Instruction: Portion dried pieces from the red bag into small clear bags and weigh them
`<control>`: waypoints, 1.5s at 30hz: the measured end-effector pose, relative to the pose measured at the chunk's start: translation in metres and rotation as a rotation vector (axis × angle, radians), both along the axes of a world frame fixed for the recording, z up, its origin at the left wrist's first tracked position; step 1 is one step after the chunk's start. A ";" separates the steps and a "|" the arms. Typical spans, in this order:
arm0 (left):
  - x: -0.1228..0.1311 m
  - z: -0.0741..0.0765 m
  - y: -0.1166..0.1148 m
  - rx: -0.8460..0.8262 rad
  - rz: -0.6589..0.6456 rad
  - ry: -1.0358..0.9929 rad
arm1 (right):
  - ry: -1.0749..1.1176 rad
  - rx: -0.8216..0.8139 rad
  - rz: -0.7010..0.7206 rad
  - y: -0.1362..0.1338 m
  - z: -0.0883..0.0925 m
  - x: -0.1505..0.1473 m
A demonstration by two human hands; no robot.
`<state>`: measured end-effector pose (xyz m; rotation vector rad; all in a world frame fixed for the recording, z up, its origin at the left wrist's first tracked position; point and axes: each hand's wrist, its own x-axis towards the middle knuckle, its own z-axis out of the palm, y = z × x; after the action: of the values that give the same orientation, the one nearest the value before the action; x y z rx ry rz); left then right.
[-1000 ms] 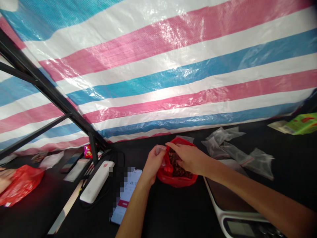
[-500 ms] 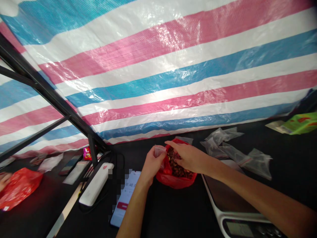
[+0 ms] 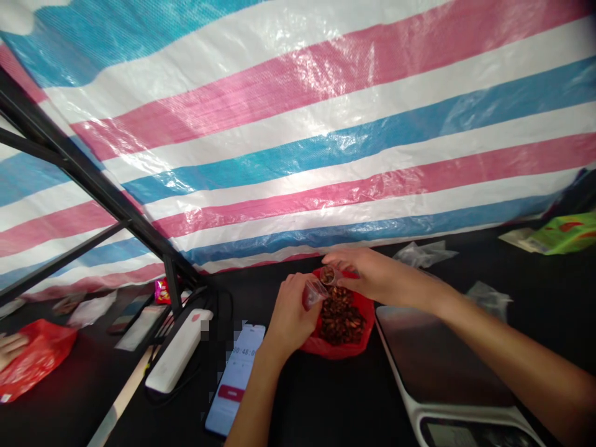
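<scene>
My left hand (image 3: 292,310) is closed on a small clear plastic bag (image 3: 315,293) at the left rim of a red plastic bag (image 3: 367,332). The red bag stands open on the black table and holds many small reddish-brown dried pieces (image 3: 343,315), their kind unclear. Above its far side, my right hand (image 3: 361,270) grips a small clear round cup (image 3: 328,275) with some brown pieces in it. The cup is tilted toward the clear bag's mouth. Whether the two touch is hard to tell.
A scale (image 3: 442,354) stands right of the red bag, with loose clear bags (image 3: 488,299) behind it. To the left lie a phone (image 3: 237,375) and a white power strip (image 3: 180,351). Another person's hand (image 3: 12,349) rests on a second red bag (image 3: 44,354) at far left.
My right hand has come up out of the brown pieces and now shows the clear cup. My left hand has turned slightly, with the clear bag's mouth toward the cup.
</scene>
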<state>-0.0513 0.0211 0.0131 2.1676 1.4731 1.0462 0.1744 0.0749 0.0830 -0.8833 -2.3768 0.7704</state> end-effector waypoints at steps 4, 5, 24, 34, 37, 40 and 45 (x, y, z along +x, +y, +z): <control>0.002 0.000 -0.003 -0.033 -0.017 0.033 | -0.081 0.131 0.076 -0.012 0.000 -0.009; 0.003 -0.001 -0.003 -0.044 -0.014 0.026 | -0.085 0.152 0.084 -0.014 -0.002 -0.011; 0.010 0.002 -0.005 -0.061 0.142 -0.118 | -0.040 0.298 0.139 -0.020 -0.002 -0.019; -0.004 -0.009 0.005 -0.024 0.365 -0.214 | -0.295 0.395 0.029 -0.006 -0.020 -0.014; -0.004 -0.021 0.009 -0.185 0.270 -0.294 | -0.507 0.354 0.031 -0.008 -0.029 -0.012; -0.004 -0.030 0.012 -0.317 0.172 -0.341 | -0.627 0.379 -0.061 -0.010 -0.034 -0.012; -0.004 -0.034 0.013 -0.305 0.158 -0.344 | -0.660 0.447 -0.057 -0.010 -0.035 -0.017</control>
<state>-0.0554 0.0337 -0.0207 1.5953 1.5379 1.0973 0.1575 0.0652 0.0476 -1.1137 -2.8859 -0.1234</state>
